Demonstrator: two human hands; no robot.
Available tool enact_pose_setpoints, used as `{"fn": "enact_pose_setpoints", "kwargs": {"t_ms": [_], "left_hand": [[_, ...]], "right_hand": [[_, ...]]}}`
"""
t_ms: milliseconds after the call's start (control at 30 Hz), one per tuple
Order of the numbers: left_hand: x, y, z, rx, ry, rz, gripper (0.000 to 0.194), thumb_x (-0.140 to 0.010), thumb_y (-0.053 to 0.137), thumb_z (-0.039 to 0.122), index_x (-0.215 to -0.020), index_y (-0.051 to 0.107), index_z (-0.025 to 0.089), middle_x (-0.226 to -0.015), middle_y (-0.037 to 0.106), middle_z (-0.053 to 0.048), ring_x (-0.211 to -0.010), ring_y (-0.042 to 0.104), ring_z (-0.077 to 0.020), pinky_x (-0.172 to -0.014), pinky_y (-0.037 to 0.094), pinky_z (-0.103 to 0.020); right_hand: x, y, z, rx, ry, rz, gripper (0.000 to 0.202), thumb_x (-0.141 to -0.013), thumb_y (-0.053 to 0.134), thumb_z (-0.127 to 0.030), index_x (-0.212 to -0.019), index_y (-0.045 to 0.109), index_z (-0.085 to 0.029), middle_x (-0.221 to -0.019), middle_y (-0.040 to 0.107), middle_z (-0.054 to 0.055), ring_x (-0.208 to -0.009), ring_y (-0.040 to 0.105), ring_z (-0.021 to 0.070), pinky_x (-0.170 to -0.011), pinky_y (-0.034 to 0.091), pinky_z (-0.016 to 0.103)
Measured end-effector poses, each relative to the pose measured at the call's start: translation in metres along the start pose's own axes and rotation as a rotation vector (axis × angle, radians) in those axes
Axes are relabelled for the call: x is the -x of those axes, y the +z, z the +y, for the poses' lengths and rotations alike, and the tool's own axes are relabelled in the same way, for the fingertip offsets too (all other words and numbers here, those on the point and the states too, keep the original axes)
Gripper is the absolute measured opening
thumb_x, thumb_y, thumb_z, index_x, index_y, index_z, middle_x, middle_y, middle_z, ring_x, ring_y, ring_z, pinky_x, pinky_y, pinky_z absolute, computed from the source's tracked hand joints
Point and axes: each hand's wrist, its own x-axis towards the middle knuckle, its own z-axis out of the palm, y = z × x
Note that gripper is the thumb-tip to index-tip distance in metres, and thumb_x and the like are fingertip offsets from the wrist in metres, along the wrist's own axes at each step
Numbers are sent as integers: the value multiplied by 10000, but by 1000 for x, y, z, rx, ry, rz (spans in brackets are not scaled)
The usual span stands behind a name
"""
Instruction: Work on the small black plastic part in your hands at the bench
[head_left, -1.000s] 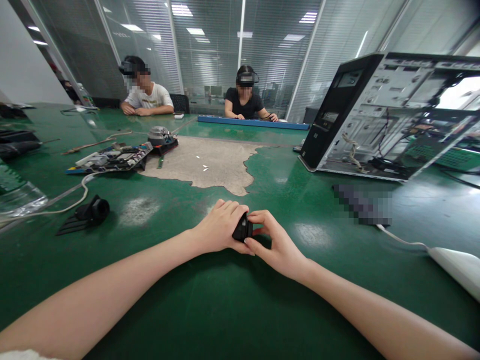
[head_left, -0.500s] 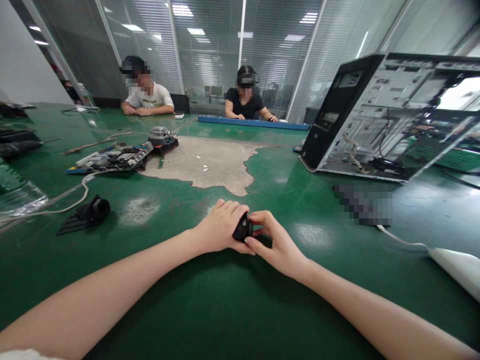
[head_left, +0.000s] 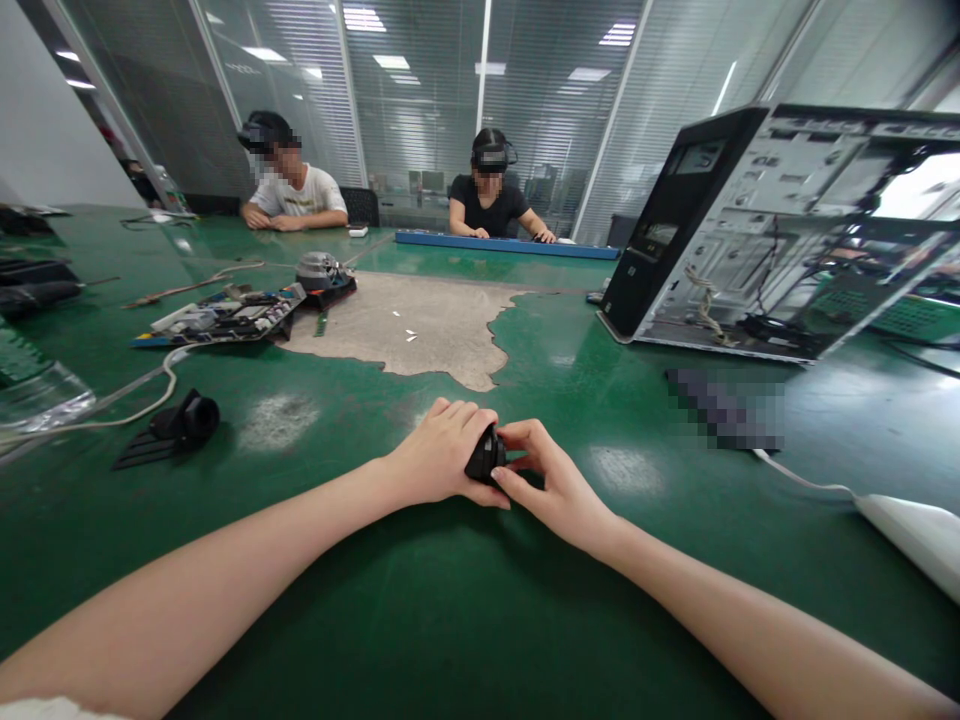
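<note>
"Where is the small black part [head_left: 486, 457]?"

"Between the fingers of the left hand [head_left: 441, 458] and the right hand [head_left: 559, 490]. The left fingers curl around it; the right thumb and fingertips grip its other side."

"And around them?"

"Beyond the fingers, a tan patch [head_left: 439, 330] in the green tabletop [head_left: 390, 620]; well to their left, another black piece [head_left: 184, 422]."

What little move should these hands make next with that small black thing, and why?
Probably a gentle turn of its near end by the right hand, I'd judge. The left hand wraps the black thing and could steady it, while the right thumb and forefinger sit at its exposed end. What it is, I can't tell.
</note>
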Motion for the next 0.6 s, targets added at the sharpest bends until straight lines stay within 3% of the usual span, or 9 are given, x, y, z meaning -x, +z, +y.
{"fn": "enact_pose_setpoints", "kwargs": {"t_ms": [233, 500, 600], "left_hand": [[0, 0, 0, 6, 5, -2, 754, -546, 540, 730, -997, 457, 131, -890, 548, -81, -817, 508, -246, -735, 321, -352], [0, 0, -1, 9, 1, -5, 778, -547, 542, 728, -1025, 448, 122, -914, 548, -86, -833, 504, -243, -757, 318, -355], [0, 0, -1, 6, 1, -3, 765, -559, 552, 709, -1031, 445, 117, -919, 547, -89, -832, 504, -243, -756, 318, -353]], "right_hand": [[2, -2, -1, 57, -121, 33, 185, -787, 523, -149, -949, 482, -227, -1046, 448, 52, -960, 503, 176, -769, 506, 325], [-1, 0, 2, 14, -3, 5, 313, -783, 525, -146, -1068, 420, -224, -1012, 476, 53, -954, 517, 176, -756, 517, 331], [1, -1, 0, 19, -35, -5, 311, -764, 539, -132, -1041, 436, -227, -1008, 466, 50, -943, 512, 176, -747, 522, 329]]}}
